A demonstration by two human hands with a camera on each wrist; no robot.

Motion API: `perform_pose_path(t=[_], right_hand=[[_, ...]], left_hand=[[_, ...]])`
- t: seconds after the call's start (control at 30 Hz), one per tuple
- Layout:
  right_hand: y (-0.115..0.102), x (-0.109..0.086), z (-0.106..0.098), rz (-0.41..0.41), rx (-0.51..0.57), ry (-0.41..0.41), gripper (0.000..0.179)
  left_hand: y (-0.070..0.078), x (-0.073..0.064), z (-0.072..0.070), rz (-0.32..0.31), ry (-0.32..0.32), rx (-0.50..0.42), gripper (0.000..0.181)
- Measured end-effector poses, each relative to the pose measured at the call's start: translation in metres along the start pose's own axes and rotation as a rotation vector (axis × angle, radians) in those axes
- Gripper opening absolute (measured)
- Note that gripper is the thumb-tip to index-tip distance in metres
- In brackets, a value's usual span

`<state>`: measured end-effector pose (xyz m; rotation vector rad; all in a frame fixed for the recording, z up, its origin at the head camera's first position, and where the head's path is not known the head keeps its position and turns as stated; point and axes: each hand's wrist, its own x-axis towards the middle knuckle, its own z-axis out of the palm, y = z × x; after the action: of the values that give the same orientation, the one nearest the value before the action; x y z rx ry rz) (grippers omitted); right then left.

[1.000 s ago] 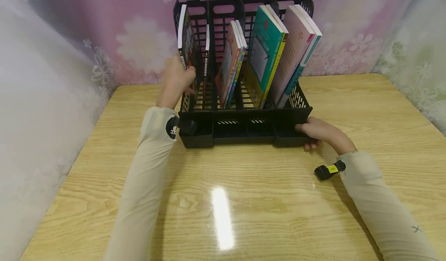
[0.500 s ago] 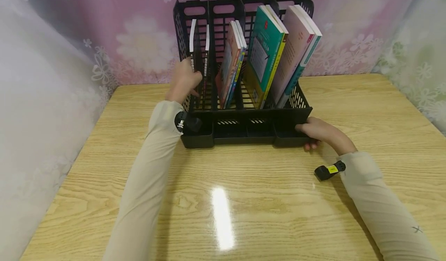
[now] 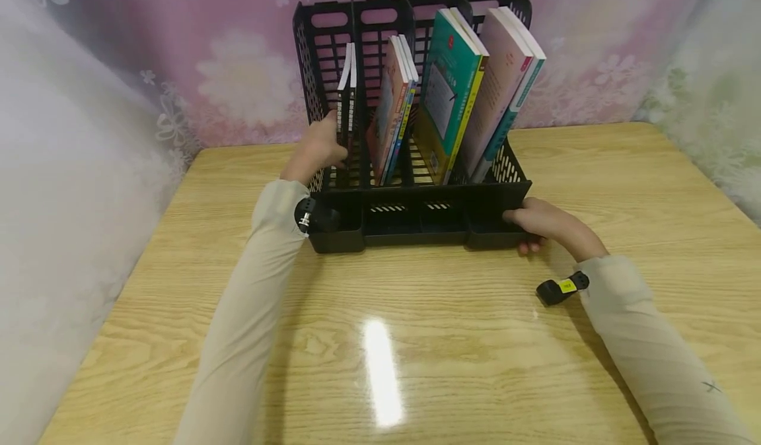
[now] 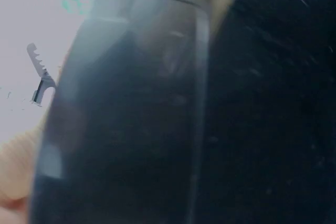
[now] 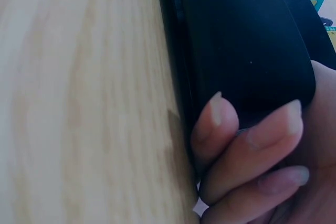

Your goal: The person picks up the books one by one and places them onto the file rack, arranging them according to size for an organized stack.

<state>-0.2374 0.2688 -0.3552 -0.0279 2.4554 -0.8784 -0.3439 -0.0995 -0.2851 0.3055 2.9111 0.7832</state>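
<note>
A black file rack (image 3: 389, 239) stands upright on the table and holds several books. In its leftmost compartment my left hand (image 3: 315, 149) grips a thin dark book (image 3: 340, 111), which stands against a similar dark book (image 3: 352, 105). Part of the gripped book is behind my fingers. At the rack's front right corner, my right hand (image 3: 549, 226) holds the black tray edge, thumb on top and fingertips curled below. The right wrist view shows those fingers (image 5: 252, 153) against the tray's corner. Black plastic fills most of the left wrist view, with a sliver of hand at the left.
Thin picture books (image 3: 395, 108) lean in the second compartment. Farther right stand a green book (image 3: 454, 82) and pink books (image 3: 502, 82). The wooden table (image 3: 475, 339) extends in front, and a pink floral curtain (image 3: 238, 55) hangs close behind the rack.
My left hand has moved the dark book rightward and lower in the leftmost compartment, bringing it against the other dark book. The right hand stays at the rack's corner.
</note>
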Motion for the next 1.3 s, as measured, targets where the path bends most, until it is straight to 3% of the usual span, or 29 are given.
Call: perform_pose_path(t=[0.1, 0.17, 0.5, 0.73, 0.97, 1.3], right_hand=[[0.0, 0.0, 0.0, 0.002, -0.007, 0.004, 0.04], [0.0, 0.0, -0.001, 0.0, -0.011, 0.006, 0.04], [-0.001, 0.002, -0.001, -0.01, -0.013, 0.009, 0.039], [0.0, 0.002, 0.0, -0.008, -0.008, 0.007, 0.039], [0.0, 0.001, 0.001, -0.013, -0.015, 0.013, 0.038], [-0.001, 0.0, 0.002, -0.009, -0.002, 0.007, 0.038]], left_hand=[[-0.002, 0.001, 0.0, -0.008, -0.153, 0.06, 0.096], [-0.004, 0.001, 0.002, 0.001, -0.186, 0.079, 0.094], [-0.008, 0.002, 0.007, 0.04, -0.113, 0.095, 0.073], [-0.005, 0.002, 0.008, -0.039, -0.16, 0.058, 0.079], [-0.008, 0.003, 0.011, 0.02, -0.118, 0.063, 0.073], [-0.008, 0.004, 0.012, 0.028, -0.12, 0.107, 0.063]])
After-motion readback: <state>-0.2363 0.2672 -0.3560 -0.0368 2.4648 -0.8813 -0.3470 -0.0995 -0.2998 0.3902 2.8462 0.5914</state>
